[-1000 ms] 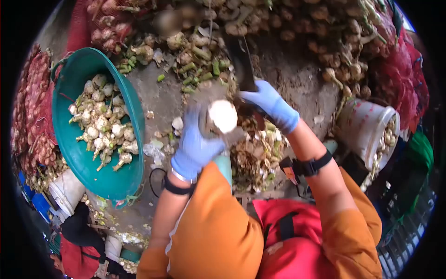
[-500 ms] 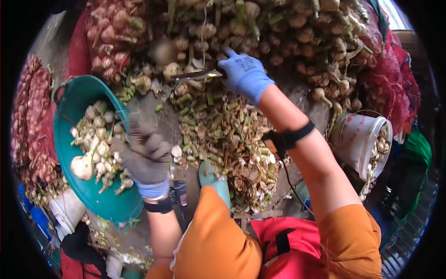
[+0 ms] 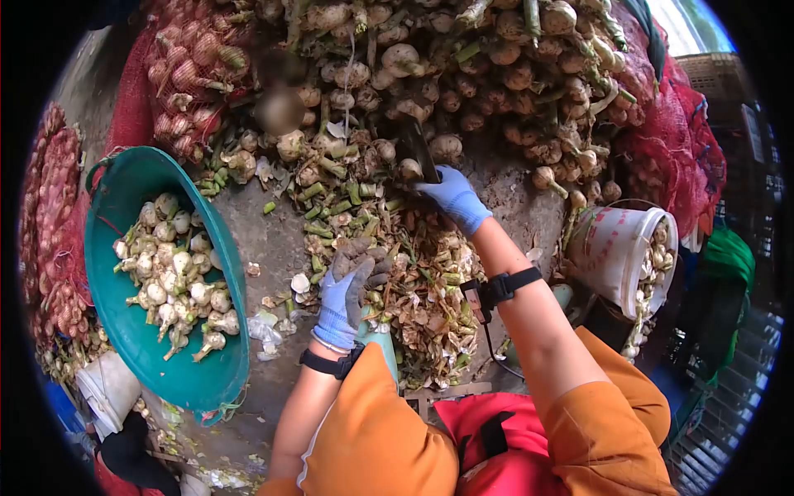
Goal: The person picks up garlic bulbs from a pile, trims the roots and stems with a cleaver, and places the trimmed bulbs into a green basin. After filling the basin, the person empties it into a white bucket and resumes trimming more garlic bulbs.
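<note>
My left hand (image 3: pixel 349 289), in a blue glove with a grey palm, is over the stem and skin scraps (image 3: pixel 438 306) with its fingers loosely bent and apart. I see nothing in it. My right hand (image 3: pixel 453 197), in a blue glove, grips a knife (image 3: pixel 419 153) whose dark blade points up and away to the garlic pile (image 3: pixel 513 74). The pile is of dirty bulbs, many with stems. To the left of my left hand, a tilted green tub (image 3: pixel 165 376) holds trimmed garlic bulbs (image 3: pixel 178 273).
Red net sacks of garlic (image 3: pixel 54 215) stand at the far left, with another net sack (image 3: pixel 678 157) at the right. A white bucket (image 3: pixel 608 248) with garlic in it leans at the right. Cut green stem pieces (image 3: pixel 339 207) litter the floor in front of me.
My left hand has moved right, from over the tub to the scraps. A garlic bulb below it has dropped among the others. My right hand has come nearer and turned the blade away.
</note>
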The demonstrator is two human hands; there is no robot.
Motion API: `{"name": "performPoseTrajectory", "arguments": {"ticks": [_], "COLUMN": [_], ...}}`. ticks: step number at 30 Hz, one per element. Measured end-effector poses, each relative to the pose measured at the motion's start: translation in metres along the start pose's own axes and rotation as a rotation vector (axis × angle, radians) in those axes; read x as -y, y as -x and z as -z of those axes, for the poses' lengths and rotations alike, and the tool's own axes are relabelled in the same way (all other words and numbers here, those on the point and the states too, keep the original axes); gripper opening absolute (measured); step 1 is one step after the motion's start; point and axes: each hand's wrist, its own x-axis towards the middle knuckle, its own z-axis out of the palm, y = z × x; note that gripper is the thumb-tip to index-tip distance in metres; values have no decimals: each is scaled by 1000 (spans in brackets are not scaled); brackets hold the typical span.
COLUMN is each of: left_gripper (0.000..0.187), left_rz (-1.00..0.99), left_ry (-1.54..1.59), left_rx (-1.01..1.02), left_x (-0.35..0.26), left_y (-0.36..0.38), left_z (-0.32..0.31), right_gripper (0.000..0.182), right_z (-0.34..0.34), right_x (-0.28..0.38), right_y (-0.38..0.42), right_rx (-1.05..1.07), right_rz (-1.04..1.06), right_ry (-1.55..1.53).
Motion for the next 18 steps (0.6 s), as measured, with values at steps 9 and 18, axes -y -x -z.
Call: {"name": "performPoseTrajectory", "arguments": {"ticks": [9, 18], "left_gripper": [80, 85], "left_rz": [23, -206], "left_ry": [108, -441], "left_rx": [-72, 83], "left_x": [-9, -36], "left_y": [11, 30], "left_z": [-11, -30], "right_gripper": [34, 26], "right_z": [-37, -16], "right_x": [48, 89], "right_y": [126, 139], "right_rx": [270, 50], "right_rz": [-77, 728], "right_ry": [-604, 653]}}
